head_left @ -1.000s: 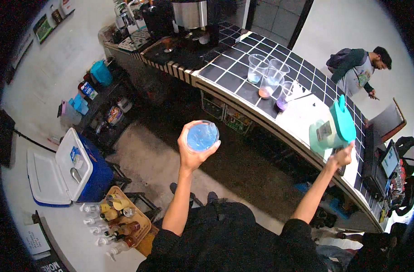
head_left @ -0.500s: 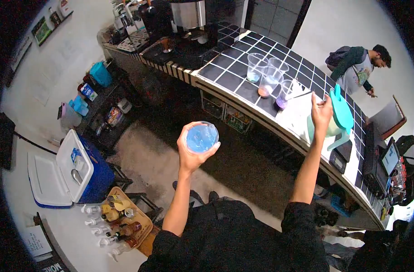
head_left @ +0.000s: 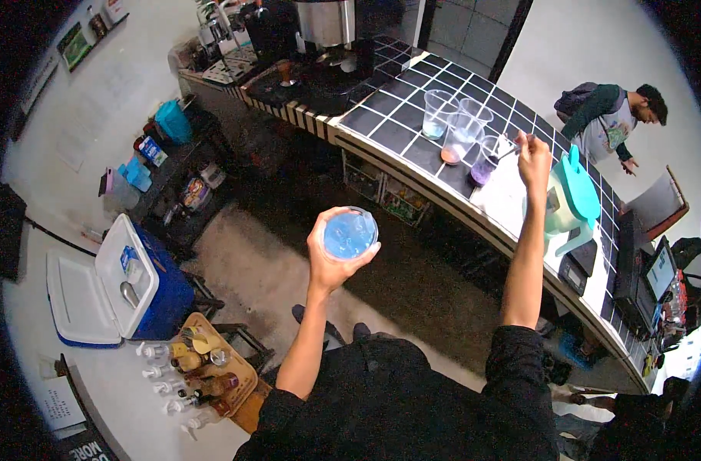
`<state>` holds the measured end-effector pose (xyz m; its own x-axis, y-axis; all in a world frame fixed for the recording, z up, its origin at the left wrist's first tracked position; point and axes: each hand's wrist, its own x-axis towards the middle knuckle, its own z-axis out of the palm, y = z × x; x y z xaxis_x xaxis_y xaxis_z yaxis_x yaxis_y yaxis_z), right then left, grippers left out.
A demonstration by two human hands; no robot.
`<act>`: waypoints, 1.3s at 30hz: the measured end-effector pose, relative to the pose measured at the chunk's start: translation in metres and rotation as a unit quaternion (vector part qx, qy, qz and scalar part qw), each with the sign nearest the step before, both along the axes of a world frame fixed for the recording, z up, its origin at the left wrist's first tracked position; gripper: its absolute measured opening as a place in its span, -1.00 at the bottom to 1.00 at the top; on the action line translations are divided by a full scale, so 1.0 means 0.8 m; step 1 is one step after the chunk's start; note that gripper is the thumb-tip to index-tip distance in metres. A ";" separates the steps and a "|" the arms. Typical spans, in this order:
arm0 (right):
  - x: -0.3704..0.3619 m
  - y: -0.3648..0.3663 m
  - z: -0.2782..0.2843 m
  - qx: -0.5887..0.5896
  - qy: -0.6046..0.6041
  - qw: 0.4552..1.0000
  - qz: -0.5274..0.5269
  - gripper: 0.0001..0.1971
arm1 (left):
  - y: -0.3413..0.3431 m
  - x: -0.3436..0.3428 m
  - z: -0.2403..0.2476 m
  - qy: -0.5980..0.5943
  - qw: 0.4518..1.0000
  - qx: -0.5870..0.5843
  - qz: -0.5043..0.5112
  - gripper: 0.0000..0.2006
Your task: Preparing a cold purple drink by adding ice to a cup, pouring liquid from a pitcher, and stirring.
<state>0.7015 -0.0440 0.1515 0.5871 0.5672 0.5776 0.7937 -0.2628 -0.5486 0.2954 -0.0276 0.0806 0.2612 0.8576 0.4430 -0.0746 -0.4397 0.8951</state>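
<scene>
My left hand is closed round a clear plastic cup of blue drink with what looks like ice, held out over the floor. My right hand is raised over the counter, its fingers pinching a thin dark-handled spoon. The spoon slants down to the left, its far end at the mouth of a clear cup with purple liquid in the bottom. Beside that cup stand a clear cup with an orange-brown layer and another with a little pale blue liquid. A third clear cup stands behind them.
A pitcher with a turquoise lid stands right of my right hand on the black-tiled counter. Lower left are an open blue cooler and a tray of pump bottles. A person stands beyond the counter.
My right hand and the spoon have moved slightly left and up, away from the pitcher and closer to the purple cup. My left hand still holds the blue drink.
</scene>
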 end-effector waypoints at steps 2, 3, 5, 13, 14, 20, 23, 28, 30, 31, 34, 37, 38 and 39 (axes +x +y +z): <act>-0.012 -0.009 0.014 0.008 -0.051 0.998 0.033 -0.69 | -0.002 0.000 0.002 -0.001 1.000 -0.015 -0.003 -0.36; -0.006 -0.010 0.009 0.020 -0.069 0.995 0.070 -0.71 | -0.003 -0.001 0.001 -0.002 1.000 -0.016 -0.002 -0.36; -0.003 -0.017 0.011 0.063 -0.048 0.993 0.083 -0.72 | -0.002 0.001 0.001 -0.014 1.000 -0.010 -0.001 -0.37; -0.004 -0.052 0.010 0.144 0.046 0.988 0.034 -0.68 | 0.001 -0.001 -0.007 -0.008 1.000 -0.010 -0.002 -0.37; -0.001 -0.053 0.007 0.143 0.049 0.988 0.041 -0.68 | 0.002 -0.001 -0.007 -0.009 1.000 -0.011 -0.005 -0.37; 0.000 -0.059 0.001 0.205 0.112 0.969 0.081 -0.67 | -0.004 0.002 -0.007 -0.023 1.000 -0.010 -0.012 -0.36; 0.003 -0.056 -0.004 0.199 0.097 0.972 0.075 -0.67 | -0.002 0.002 -0.002 -0.010 1.000 -0.013 -0.025 -0.37; -0.004 -0.055 -0.004 0.220 0.111 0.965 0.086 -0.66 | -0.005 0.000 -0.003 -0.012 1.000 -0.004 -0.012 -0.36; -0.003 -0.055 -0.004 0.212 0.093 0.971 0.058 -0.66 | -0.004 0.000 -0.004 -0.006 1.000 -0.007 -0.013 -0.36; -0.006 -0.061 -0.004 0.227 0.094 0.968 0.056 -0.65 | -0.006 -0.002 -0.002 -0.005 1.000 -0.007 -0.011 -0.36; -0.005 -0.055 -0.002 0.200 0.108 0.972 0.053 -0.66 | -0.006 -0.003 0.001 -0.008 1.000 -0.010 -0.014 -0.35; -0.003 -0.061 -0.008 0.273 0.141 0.949 0.063 -0.63 | -0.004 -0.004 -0.004 -0.012 1.000 0.002 -0.011 -0.34; -0.003 -0.061 -0.009 0.265 0.148 0.952 0.050 -0.63 | -0.004 -0.006 -0.004 -0.008 1.000 -0.007 -0.010 -0.34; -0.002 -0.061 -0.011 0.257 0.154 0.953 0.037 -0.63 | -0.005 -0.007 -0.005 -0.005 1.000 -0.016 -0.009 -0.34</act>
<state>0.7001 -0.0924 0.1430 0.7437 0.3016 0.5966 0.5797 0.1537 -0.8002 0.2895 -0.0313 0.0767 0.2718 0.8668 0.4181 -0.0907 -0.4095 0.9078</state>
